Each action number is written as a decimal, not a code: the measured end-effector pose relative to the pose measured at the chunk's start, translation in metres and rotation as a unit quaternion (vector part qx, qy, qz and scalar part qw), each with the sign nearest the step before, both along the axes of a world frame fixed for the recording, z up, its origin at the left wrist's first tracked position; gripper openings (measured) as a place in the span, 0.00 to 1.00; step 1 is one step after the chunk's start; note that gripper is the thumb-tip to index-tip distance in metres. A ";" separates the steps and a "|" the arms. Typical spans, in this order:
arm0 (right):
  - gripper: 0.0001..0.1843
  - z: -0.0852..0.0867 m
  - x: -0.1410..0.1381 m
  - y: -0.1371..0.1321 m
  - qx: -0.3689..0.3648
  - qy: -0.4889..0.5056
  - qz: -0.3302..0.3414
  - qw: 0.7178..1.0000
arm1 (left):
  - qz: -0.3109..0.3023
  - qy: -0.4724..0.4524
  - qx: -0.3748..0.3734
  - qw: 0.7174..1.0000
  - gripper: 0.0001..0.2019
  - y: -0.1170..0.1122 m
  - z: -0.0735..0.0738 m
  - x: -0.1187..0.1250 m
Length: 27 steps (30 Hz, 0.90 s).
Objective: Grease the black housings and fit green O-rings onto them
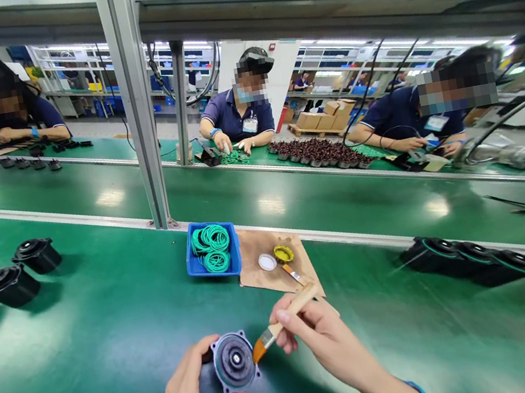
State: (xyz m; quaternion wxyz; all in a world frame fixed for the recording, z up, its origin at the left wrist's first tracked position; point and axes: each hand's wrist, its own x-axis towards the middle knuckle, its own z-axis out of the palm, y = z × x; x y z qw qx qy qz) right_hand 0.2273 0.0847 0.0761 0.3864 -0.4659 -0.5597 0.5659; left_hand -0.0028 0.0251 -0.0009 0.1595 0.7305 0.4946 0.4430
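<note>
My left hand (191,388) grips a black motor housing (235,362) from its left side, thumb below and fingers above. Its round face with a central hub points up toward me, and corner lugs stick out around the rim. In my right hand (311,330) is a paintbrush (288,310) with a pale wooden handle and orange bristles. The bristle tip touches or nearly touches the right edge of the housing's rim. A thin greenish ring shows along the inside of that rim.
A blue bin (216,274) holds green rubber rings (212,238). Beside it, cardboard (257,279) carries a yellow-rimmed pot (283,254) and a white lid (267,262). Black housings stand left (9,287) and right (471,258). A metal post (135,110) rises ahead; co-workers sit beyond.
</note>
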 end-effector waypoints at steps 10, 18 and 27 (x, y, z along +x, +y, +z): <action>0.27 0.009 -0.008 0.006 0.057 -0.001 0.021 0.998 | -0.056 0.024 0.020 0.998 0.32 0.000 -0.002 -0.002; 0.27 0.014 -0.008 -0.006 0.065 0.013 -0.023 0.998 | -0.034 0.018 0.156 0.987 0.14 0.000 0.008 0.005; 0.22 0.011 -0.008 -0.017 0.199 -0.080 -0.031 0.976 | 0.002 0.041 0.206 0.978 0.13 0.000 0.010 0.004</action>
